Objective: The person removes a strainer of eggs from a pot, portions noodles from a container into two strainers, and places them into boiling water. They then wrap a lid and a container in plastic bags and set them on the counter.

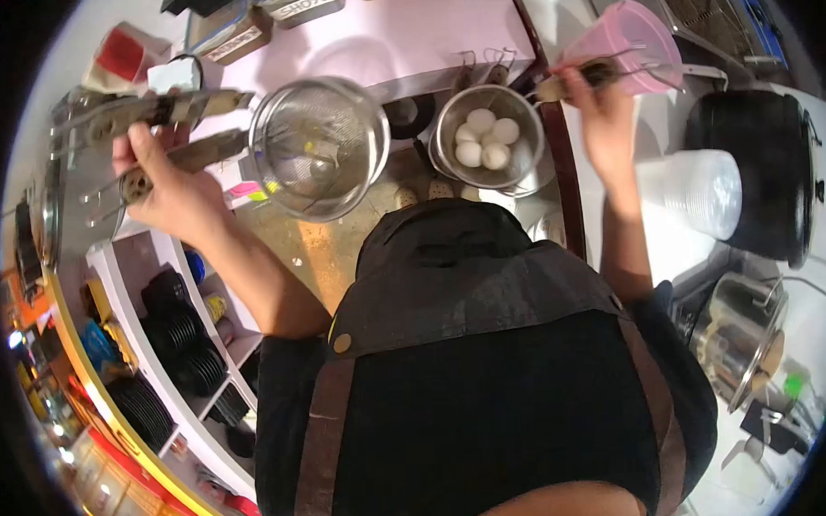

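Strainer baskets are what both hands grip. Left hand [160,180], upper left of frame, is closed around a worn wooden handle [191,155]; its wire-mesh strainer [318,148] sits upper centre, tilted toward the camera, with a few scraps inside. Right hand [603,101], upper right, is clamped on a second handle [581,76] leading left to a steel strainer basket [490,132] holding four white eggs [483,139]. Pink cup [633,36] lies behind the right hand. Stacked plastic lids [702,191] and a black pot [765,177] sit at right; shelves with black dishes [175,344] at lower left.
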